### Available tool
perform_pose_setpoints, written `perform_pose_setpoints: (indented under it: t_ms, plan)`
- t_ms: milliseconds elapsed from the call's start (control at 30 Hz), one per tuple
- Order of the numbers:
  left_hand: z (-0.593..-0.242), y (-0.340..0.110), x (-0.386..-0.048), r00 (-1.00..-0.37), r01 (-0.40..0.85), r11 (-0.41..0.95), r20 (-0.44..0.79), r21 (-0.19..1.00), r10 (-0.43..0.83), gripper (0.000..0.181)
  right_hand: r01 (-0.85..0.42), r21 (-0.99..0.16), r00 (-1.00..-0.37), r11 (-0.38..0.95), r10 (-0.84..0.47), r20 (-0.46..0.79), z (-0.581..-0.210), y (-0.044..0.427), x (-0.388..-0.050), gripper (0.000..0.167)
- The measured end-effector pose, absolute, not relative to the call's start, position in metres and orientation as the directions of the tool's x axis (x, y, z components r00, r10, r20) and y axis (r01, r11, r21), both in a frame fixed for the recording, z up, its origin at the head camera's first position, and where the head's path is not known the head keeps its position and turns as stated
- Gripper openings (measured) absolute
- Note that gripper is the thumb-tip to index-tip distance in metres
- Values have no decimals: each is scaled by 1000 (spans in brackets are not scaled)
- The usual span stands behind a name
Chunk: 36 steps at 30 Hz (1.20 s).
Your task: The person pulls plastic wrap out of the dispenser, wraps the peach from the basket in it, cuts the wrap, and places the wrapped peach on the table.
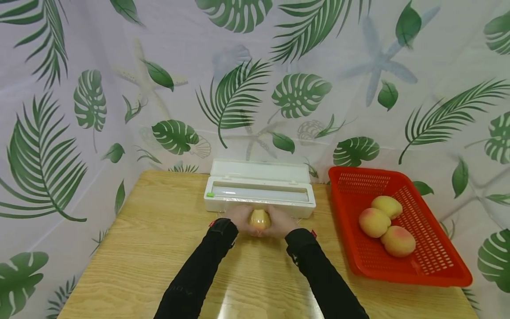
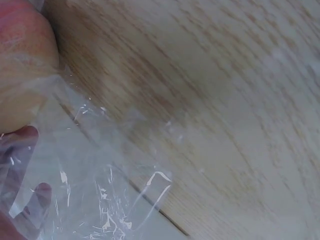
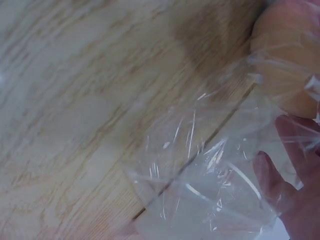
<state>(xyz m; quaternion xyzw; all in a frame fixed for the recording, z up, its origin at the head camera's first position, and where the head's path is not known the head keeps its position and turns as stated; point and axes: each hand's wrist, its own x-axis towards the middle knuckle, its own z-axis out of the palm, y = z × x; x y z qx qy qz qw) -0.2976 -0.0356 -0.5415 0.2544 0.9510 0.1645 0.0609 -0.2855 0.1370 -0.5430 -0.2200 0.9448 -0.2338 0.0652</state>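
Observation:
A peach (image 1: 260, 219) is partly covered by clear plastic wrap, in front of a white cling film box (image 1: 260, 206). My left hand (image 1: 240, 218) holds it from the left and my right hand (image 1: 280, 221) from the right. In the left wrist view the peach (image 2: 25, 55) shows at the upper left, with loose plastic wrap (image 2: 105, 170) spreading below it and fingers behind the film. The right wrist view has the peach (image 3: 285, 60) at the upper right, crinkled wrap (image 3: 210, 175) below, and fingertips (image 3: 267, 172) near it. The thumbs are hard to make out.
The film box has its lid (image 1: 260, 171) raised, a film roll (image 1: 260, 194) inside and a green piece (image 1: 210, 195) at its left end. A red basket (image 1: 346, 248) with three peaches (image 1: 374, 222) stands on the right of the wooden table (image 1: 159, 212). A leaf-patterned cloth (image 1: 247, 141) hangs behind.

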Motion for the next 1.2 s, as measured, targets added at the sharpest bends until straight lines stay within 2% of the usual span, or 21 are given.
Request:
perform_pose_setpoints:
  t_ms: [400,700,933,1100,1200]
  plan:
    - [-538,-33,-296,-868,443,836,-80,325,491,57,-399,-355,-901,845,-433,-19,-539,135,-288,58]
    - [-540,-34,-300,-866,446,824,-66,349,496,57,-388,-367,-903,846,-429,-33,-536,134,-288,62]
    - [-542,-36,-301,-868,439,813,-56,383,494,59,-392,-392,-901,833,-434,-22,-537,133,-287,59]
    - [-541,-34,-298,-868,457,815,-20,355,496,54,-389,-390,-905,835,-426,-8,-538,134,-286,59]
    - [-541,-33,-295,-877,458,833,2,310,481,57,-400,-374,-903,837,-429,8,-541,135,-285,60]
